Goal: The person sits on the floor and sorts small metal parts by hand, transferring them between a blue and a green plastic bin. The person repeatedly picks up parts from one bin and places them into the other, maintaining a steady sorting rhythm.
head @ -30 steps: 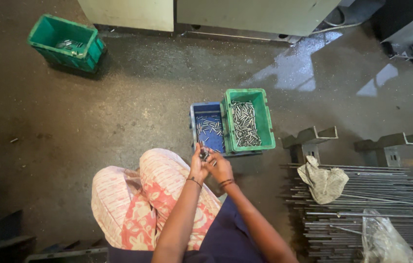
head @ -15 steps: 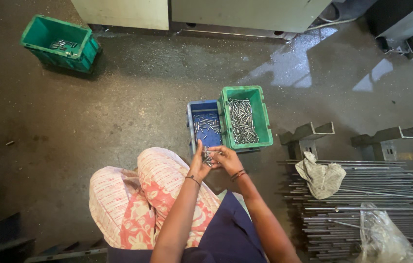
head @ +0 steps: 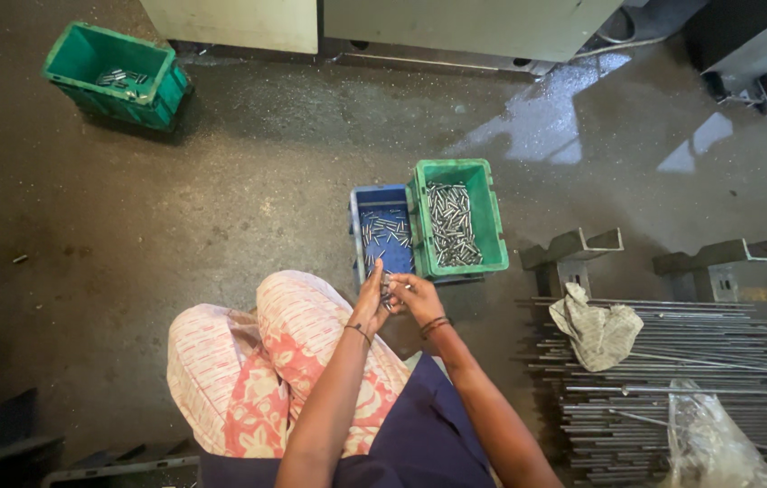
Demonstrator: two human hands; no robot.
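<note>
Both your left hand (head: pixel 371 296) and right hand (head: pixel 415 296) pinch small metal pins (head: pixel 389 295) over the blue bin (head: pixel 358 226); they look stiff, light, slippery, so hold them mid-length.

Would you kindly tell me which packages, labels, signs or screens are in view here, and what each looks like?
No labels, signs or screens show.
Clear plastic bag: crumpled, lying on the metal rods at lower right.
Green crate: rectangular, holds small metal pins, beside the blue crate.
Second green crate: upper left on the floor.

Small metal pins (head: pixel 390 294) between hands: count indiscernible.
</note>
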